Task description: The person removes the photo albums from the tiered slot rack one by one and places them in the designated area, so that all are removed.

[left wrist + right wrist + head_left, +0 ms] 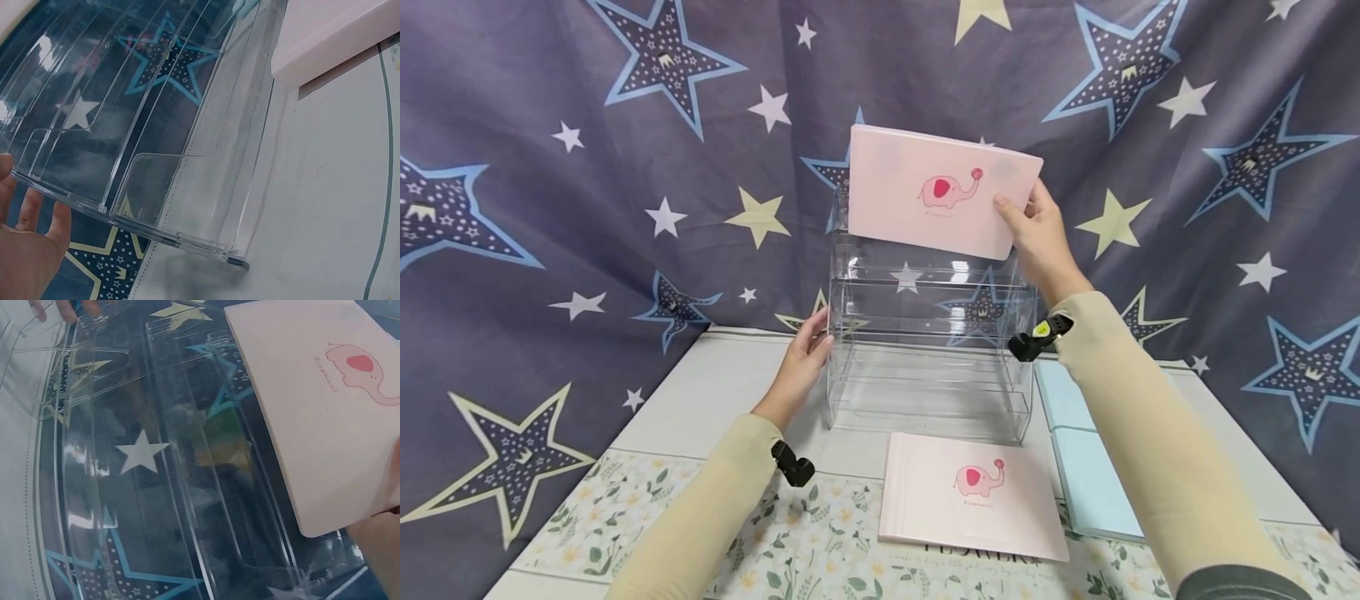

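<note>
the left hand (pixel 802 357) rests with straight fingers against the left wall of the clear tiered rack (pixel 925 367), which stands toward the table's (pixel 715 392) far edge. above the rack's top tier, the right hand (pixel 1043 237) pinches a pink elephant booklet (pixel 942 190) by its right edge, thumb in front, fingers behind. a second pink booklet (pixel 972 493) lies flat before the rack, pale blue booklets (pixel 1093 483) to its right.

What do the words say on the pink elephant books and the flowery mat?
"FLOWER": pale capitals on the flowery mat, partly covered by the lying pink book; my best reading.
Tiny line under the elephant on the lying pink book: too small to read.
Tiny line under the elephant on the held pink book in the right hand: blurred, unreadable.
</note>
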Demonstrator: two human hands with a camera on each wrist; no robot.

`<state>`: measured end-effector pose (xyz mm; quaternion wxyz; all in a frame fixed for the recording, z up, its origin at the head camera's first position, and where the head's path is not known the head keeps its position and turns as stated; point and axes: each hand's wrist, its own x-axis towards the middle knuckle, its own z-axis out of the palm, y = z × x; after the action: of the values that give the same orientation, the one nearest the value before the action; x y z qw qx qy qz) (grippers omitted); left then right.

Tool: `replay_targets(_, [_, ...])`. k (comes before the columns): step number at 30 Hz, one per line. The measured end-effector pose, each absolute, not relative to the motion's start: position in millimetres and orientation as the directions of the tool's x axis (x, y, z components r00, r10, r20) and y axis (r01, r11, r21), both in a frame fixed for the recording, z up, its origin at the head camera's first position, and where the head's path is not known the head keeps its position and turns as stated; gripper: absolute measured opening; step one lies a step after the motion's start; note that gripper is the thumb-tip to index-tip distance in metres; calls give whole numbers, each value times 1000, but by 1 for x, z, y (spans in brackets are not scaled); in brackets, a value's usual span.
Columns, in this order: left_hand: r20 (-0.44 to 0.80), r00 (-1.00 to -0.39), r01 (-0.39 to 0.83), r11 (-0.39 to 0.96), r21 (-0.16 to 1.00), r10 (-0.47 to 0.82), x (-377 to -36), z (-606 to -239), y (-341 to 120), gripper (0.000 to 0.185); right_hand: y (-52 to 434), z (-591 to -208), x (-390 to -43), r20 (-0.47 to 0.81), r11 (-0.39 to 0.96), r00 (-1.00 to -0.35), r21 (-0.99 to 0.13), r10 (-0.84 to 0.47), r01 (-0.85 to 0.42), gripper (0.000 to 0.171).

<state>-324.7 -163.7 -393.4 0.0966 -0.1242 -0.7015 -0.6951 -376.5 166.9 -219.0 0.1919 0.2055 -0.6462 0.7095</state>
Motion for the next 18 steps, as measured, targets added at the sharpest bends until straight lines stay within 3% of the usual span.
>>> replay_targets(6, [313,-949,313,0,950,39,-326,-394,-164,54,180,-215,-365,559,-61,-828,-829,-43,-556,41])
replay_targets(18, [308,-951,308,15,951,41,-325,-393,-165,54,201,-225,-336,551,-212,-830,-824,-83,-526,40])
